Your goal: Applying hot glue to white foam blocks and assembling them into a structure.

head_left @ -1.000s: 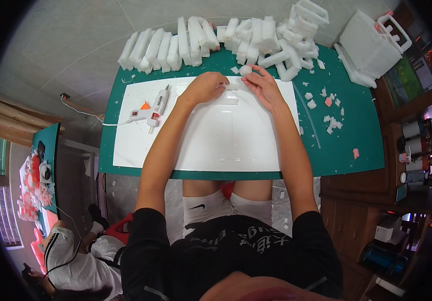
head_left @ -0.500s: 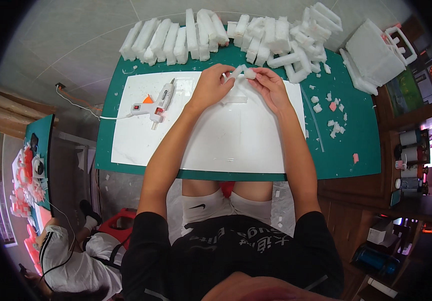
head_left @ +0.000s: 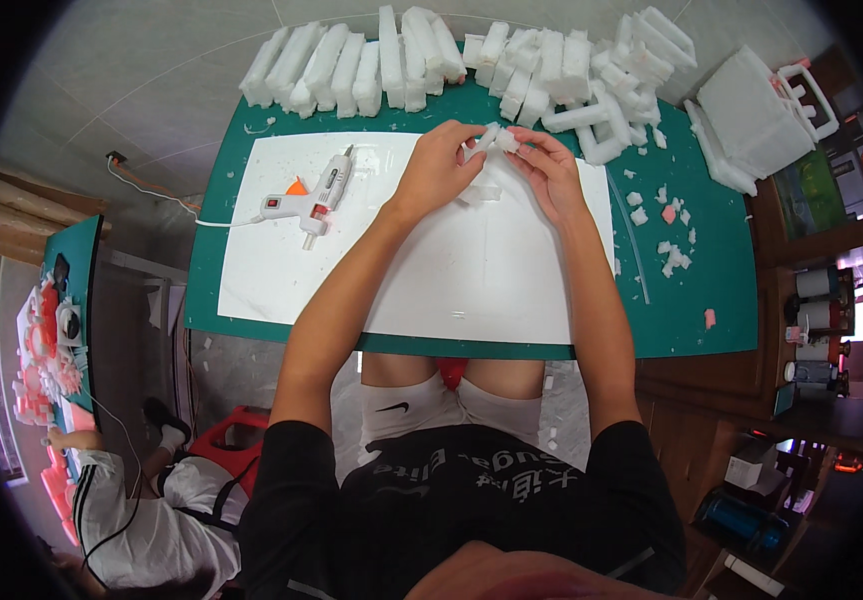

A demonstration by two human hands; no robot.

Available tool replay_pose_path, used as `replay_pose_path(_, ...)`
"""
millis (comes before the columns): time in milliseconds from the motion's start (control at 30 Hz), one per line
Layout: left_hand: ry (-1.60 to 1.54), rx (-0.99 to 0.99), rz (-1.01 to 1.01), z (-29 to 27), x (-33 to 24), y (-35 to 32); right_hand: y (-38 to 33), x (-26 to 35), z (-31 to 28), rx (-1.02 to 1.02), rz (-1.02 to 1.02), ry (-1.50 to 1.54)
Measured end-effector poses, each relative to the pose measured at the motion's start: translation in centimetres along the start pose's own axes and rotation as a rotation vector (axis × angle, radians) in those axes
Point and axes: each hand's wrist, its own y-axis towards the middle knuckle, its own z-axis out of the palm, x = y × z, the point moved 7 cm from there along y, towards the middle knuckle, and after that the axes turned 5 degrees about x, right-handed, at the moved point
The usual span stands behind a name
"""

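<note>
Over the far part of a white board (head_left: 441,270), my hands meet with pieces of white foam between them. My left hand (head_left: 438,168) pinches a thin foam strip (head_left: 489,134), its fingers closed. A small, rough-edged foam chunk (head_left: 506,143) is gripped by the fingertips of my right hand (head_left: 551,172). The two pieces sit against or very close to each other; whether they touch is hard to tell. Just below my fingers, a flat translucent strip (head_left: 484,193) lies on the board. To the left rests a white glue gun (head_left: 313,204) with its cord attached.
Foam blocks (head_left: 321,70) line the green table's (head_left: 691,320) far edge. Foam frames (head_left: 601,125) and a large foam box (head_left: 751,95) stand at the right. Scraps (head_left: 673,258) and a clear glue stick (head_left: 631,240) lie right. Another person (head_left: 151,510) sits lower left.
My right hand has tilted its foam chunk and brought it in closer beside the strip in my left hand. The whole view has shifted slightly.
</note>
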Motion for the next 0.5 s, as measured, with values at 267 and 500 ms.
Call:
replay_pose_path(267, -0.010, -0.014, 0.022, 0.16, 0.12, -0.02, 0.04, -0.15, -0.12, 0.004, -0.010, -0.010)
replay_pose_path(500, -0.048, 0.028, -0.031, 0.31, 0.28, 0.01, 0.09, -0.33, -0.48, 0.005, 0.004, -0.023)
